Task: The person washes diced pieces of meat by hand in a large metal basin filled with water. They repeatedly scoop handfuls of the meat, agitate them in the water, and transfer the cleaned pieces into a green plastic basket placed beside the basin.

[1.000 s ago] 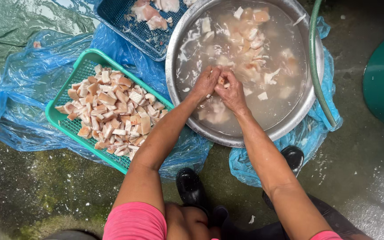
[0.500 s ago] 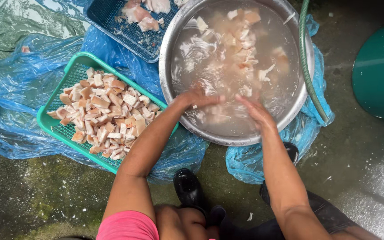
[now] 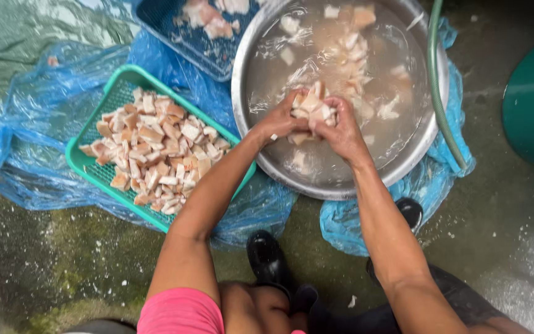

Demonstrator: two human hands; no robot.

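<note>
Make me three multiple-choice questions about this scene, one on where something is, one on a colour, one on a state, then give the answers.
1. Where does the green basket of cut pieces sit?
A. left of the metal basin
B. inside the basin
C. on the person's lap

2. What colour is the plastic sheet under the basket?
A. red
B. blue
C. white

3. What are the left hand and right hand doing?
A. resting flat on the ground
B. gripping the green hose
C. cupped together around a heap of pieces

Answers: 1 A, the basket lies beside the basin's left rim; 2 B, the crumpled sheet is blue; 3 C, both hands enclose pieces above the cloudy water.
</note>
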